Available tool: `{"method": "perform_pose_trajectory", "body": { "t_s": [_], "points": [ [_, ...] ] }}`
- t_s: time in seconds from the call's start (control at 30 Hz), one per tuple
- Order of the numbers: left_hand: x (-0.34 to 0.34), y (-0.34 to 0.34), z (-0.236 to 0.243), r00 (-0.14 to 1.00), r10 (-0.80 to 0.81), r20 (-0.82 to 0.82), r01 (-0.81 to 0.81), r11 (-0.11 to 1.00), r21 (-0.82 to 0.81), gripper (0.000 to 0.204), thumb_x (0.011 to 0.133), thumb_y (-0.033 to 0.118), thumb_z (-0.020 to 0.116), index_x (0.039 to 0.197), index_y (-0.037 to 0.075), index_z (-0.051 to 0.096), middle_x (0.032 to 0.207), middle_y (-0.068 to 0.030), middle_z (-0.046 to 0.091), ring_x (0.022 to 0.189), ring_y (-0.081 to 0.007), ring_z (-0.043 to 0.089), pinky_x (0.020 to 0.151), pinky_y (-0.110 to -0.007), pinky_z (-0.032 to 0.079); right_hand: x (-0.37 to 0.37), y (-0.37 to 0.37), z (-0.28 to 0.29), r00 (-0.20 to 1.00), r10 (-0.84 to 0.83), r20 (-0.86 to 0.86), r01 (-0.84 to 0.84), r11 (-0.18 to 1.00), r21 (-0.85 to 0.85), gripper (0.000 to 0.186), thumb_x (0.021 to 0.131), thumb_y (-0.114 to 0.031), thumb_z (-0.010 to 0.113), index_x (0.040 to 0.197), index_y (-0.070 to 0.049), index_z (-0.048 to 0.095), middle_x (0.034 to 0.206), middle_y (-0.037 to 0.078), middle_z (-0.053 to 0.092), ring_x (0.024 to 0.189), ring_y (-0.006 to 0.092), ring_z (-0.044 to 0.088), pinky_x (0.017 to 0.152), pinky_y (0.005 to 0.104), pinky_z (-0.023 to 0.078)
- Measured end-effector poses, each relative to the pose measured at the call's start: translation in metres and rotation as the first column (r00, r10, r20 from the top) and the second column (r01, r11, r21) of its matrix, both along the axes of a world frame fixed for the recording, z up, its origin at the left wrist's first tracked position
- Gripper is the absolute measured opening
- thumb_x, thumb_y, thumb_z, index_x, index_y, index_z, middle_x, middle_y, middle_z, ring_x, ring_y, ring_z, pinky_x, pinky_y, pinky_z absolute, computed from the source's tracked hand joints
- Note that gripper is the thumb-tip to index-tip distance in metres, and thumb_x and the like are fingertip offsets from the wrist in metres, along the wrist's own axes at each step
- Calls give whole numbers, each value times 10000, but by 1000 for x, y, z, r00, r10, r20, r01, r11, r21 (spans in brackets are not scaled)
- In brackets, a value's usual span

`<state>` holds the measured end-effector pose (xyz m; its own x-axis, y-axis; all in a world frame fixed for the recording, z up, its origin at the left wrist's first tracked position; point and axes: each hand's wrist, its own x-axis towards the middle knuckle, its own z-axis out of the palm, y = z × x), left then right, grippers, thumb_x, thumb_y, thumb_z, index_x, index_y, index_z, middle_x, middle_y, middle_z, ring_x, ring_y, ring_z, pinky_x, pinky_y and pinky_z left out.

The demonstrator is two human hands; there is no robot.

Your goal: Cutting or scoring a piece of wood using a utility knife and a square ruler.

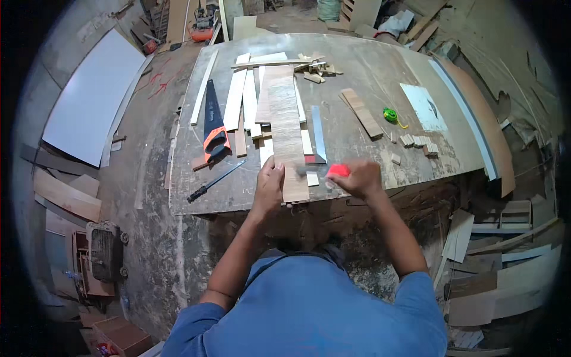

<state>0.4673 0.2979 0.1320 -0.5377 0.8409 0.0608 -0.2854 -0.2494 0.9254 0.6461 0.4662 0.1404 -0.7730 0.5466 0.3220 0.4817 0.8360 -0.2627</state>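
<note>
My left hand (269,185) presses on the near left edge of a long brown wood-grain laminate strip (285,119) that lies lengthwise on the workbench (369,77). Just right of the strip's near end, my right hand (355,178) is closed around a red-handled tool (338,171); its working end is blurred. A metal square (318,134) with a red patch lies along the strip's right side. White strips (235,98) lie under and to the left of the brown strip.
A handsaw (213,122) with an orange and black handle and a black-handled screwdriver (214,181) lie at the left. A brown wood piece (361,113), a green tape measure (390,115) and several small wood blocks (416,141) sit at the right. Boards and offcuts litter the floor.
</note>
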Motion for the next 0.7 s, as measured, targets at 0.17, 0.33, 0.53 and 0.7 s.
{"method": "perform_pose_trajectory", "body": {
  "t_s": [0.17, 0.33, 0.53, 0.7],
  "points": [
    [0, -1, -2, 1000, 0, 11, 1, 999, -50, 325, 1023, 251, 391, 1199, -2, 495, 1023, -93, 617, 899, -111, 598, 784, -260, 504, 11, 26, -10, 993, -80, -91, 73, 994, -78, 669, 825, -729, 522, 751, -77, 655, 629, 120, 626, 554, 278, 640, 495, 404, 486],
    [1, -2, 6, 990, 12, -143, -30, 991, -131, 334, 1013, 255, 406, 1193, -11, 495, 1019, -104, 618, 894, -134, 607, 786, -272, 508, -3, -4, 4, 907, -189, -376, -338, 205, -918, 526, 987, -519, 451, 937, -16, 593, 592, 24, 504, 517, 160, 580, 476, 303, 497],
    [-1, -6, -20, 998, -34, -45, 25, 984, -178, 334, 1020, 280, 393, 1175, 0, 490, 956, -102, 638, 767, -139, 644, 628, -278, 541, -15, -20, -14, 734, -293, -613, -461, 450, -765, 316, 1024, -231, 449, 1229, 9, 428, 783, 94, 591, 541, 146, 610, 511, 296, 542],
    [0, -20, -23, 1000, -12, -8, 9, 971, -239, 348, 1013, 282, 397, 1229, 23, 482, 944, -82, 638, 689, -122, 638, 492, -257, 508, -8, -36, -5, 718, -302, -627, -357, 613, -705, 323, 1020, -116, 425, 1336, -58, 400, 1038, 158, 644, 569, 146, 618, 524, 280, 562]
  ]
}}
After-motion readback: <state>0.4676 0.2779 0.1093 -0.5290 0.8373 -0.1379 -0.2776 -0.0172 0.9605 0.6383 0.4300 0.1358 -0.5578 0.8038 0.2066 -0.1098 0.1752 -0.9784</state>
